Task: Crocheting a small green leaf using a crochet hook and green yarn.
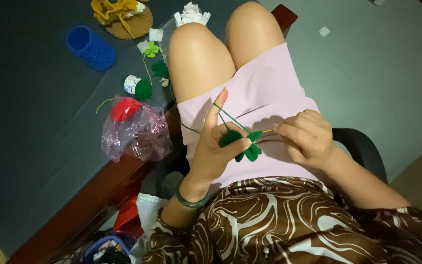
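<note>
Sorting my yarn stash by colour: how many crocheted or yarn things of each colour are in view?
Green: 4 (piece in left hand, thread spool, light clover, dark leaf)
Blue: 1 (ribbed cylinder)
Red: 1 (ball in plastic bag)
Mustard: 1 (shoe)
Total: 7

A small dark green crocheted leaf piece (242,144) sits pinched above the lap, green yarn (228,115) running up from it taut.

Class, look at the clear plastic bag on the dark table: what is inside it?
Inside the clear plastic bag lies a red rounded item, near the top. The crumpled plastic blurs anything else in it.
</note>
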